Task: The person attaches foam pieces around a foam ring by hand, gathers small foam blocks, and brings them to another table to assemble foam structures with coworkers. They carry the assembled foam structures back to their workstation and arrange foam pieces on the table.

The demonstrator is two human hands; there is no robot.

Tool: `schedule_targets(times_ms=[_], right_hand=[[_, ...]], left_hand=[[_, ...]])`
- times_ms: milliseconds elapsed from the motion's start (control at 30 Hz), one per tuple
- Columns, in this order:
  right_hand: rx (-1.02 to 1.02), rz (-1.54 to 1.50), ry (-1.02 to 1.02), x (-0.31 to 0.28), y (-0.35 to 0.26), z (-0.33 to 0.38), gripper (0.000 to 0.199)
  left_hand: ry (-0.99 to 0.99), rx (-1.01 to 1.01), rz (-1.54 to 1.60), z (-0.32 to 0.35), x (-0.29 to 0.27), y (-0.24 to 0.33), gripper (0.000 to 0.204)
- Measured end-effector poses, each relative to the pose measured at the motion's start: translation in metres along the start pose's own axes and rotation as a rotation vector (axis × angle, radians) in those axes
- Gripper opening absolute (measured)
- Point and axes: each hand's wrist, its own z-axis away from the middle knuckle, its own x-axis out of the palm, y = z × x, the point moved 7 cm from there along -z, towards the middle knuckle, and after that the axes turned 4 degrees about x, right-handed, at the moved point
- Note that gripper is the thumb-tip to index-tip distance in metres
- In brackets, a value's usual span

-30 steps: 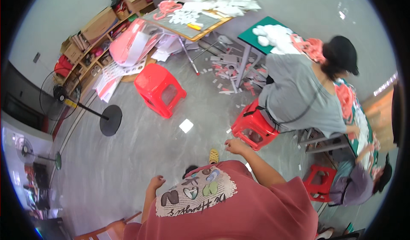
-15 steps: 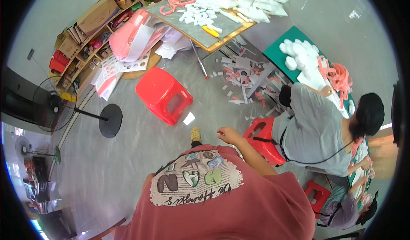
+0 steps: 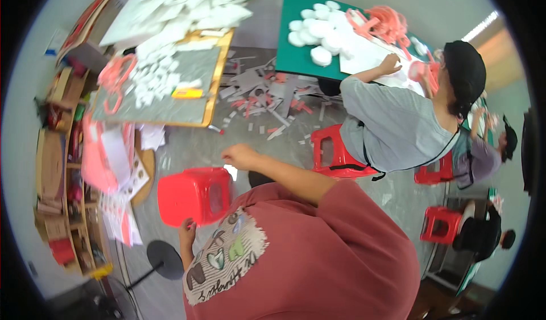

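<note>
Standing just below the middle of the view, a red plastic stool [image 3: 193, 196] rests on the grey floor [image 3: 273, 149] directly in front of a person in a rust-red printed shirt [image 3: 307, 252]. The left hand [image 3: 186, 233] meets the stool's lower edge at about 6 o'clock of it, fingers curled against the rim; how firmly they grip cannot be told, since the shirt hides part of the hand. The right hand [image 3: 242, 156] hovers at about 1 o'clock from the stool, near its top corner but apart from it, fingers loosely bent and closed on nothing that shows.

At 11 o'clock from the stool, a wood-framed board table [image 3: 170, 101] carries white cut pieces, pink rings and a yellow tool. Paper scraps [image 3: 267, 101] litter the floor at 1 o'clock. At 3 o'clock, a second person in a grey shirt and black cap [image 3: 398, 121] sits on another red stool [image 3: 335, 155], one hand laid on a green table [image 3: 296, 52] bearing white discs and pink loops. Shelves [image 3: 57, 178] of cardboard and pink sheets line the 9 o'clock side, and a black fan base [image 3: 166, 258] stands at 7 o'clock. Two more small red stools [image 3: 441, 223] sit well apart at 3 to 4 o'clock.
</note>
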Motion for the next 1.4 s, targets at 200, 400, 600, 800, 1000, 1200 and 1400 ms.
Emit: schedule_targets(times_ms=[200, 400, 600, 800, 1000, 1200, 1400], right_hand=[[0.027, 0.008, -0.088, -0.027, -0.011, -0.093, 0.022], [0.106, -0.077, -0.095, -0.054, 0.014, -0.12, 0.02], [0.211, -0.24, 0.049, -0.084, 0.057, -0.094, 0.02], [0.414, -0.257, 0.226, -0.127, 0.078, -0.081, 0.021], [0.405, -0.267, 0.3, -0.143, 0.073, -0.105, 0.021], [0.349, -0.287, 0.213, -0.129, 0.067, -0.149, 0.025], [0.115, -0.249, 0.515, -0.134, 0.045, -0.185, 0.047]], left_hand=[[-0.102, 0.302, -0.046, -0.156, -0.017, 0.168, 0.022], [-0.036, 0.849, -0.35, -0.295, -0.003, 0.293, 0.036], [-0.113, 0.911, -0.564, -0.368, 0.036, 0.323, 0.054], [-0.189, 0.956, -0.666, -0.4, 0.04, 0.328, 0.05], [-0.248, 1.047, -0.714, -0.415, 0.032, 0.338, 0.032], [-0.141, 0.856, -0.31, -0.431, -0.026, 0.352, 0.027], [-0.436, 0.555, 0.2, -0.421, -0.006, 0.388, 0.023]])
